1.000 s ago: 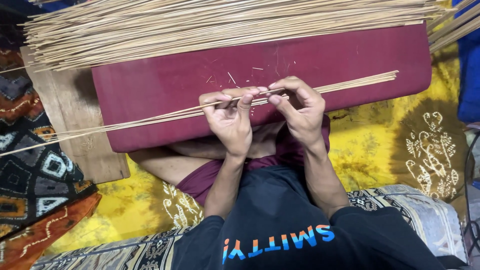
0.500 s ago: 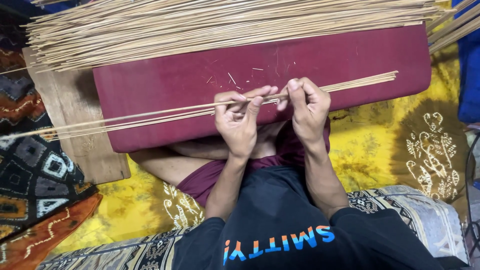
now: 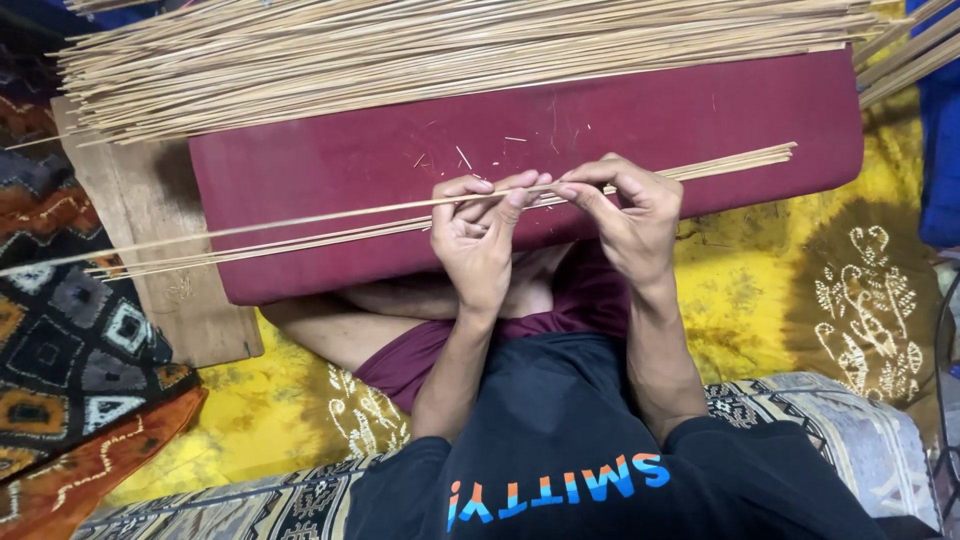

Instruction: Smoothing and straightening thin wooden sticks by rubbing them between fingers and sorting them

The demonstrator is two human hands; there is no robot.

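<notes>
My left hand point(image 3: 480, 235) and my right hand point(image 3: 625, 215) meet over a maroon cushion point(image 3: 360, 150). Both pinch one thin pale stick point(image 3: 300, 219), which runs far out to the left, slightly lifted. Just under it a small bundle of similar sticks point(image 3: 730, 163) lies across the cushion's near edge, reaching right. My fingertips nearly touch each other around the stick. A large pile of sticks point(image 3: 420, 55) covers the cushion's far side.
A wooden board point(image 3: 165, 260) sits under the cushion's left end. Yellow patterned cloth point(image 3: 800, 290) spreads on the right, dark patchwork fabric point(image 3: 70, 340) on the left. More sticks point(image 3: 905, 55) jut in at top right. My bent legs lie beneath the cushion.
My hands have shifted right along the bundle and drawn closer together. One stick is now lifted apart from the others, its left end rising above them.
</notes>
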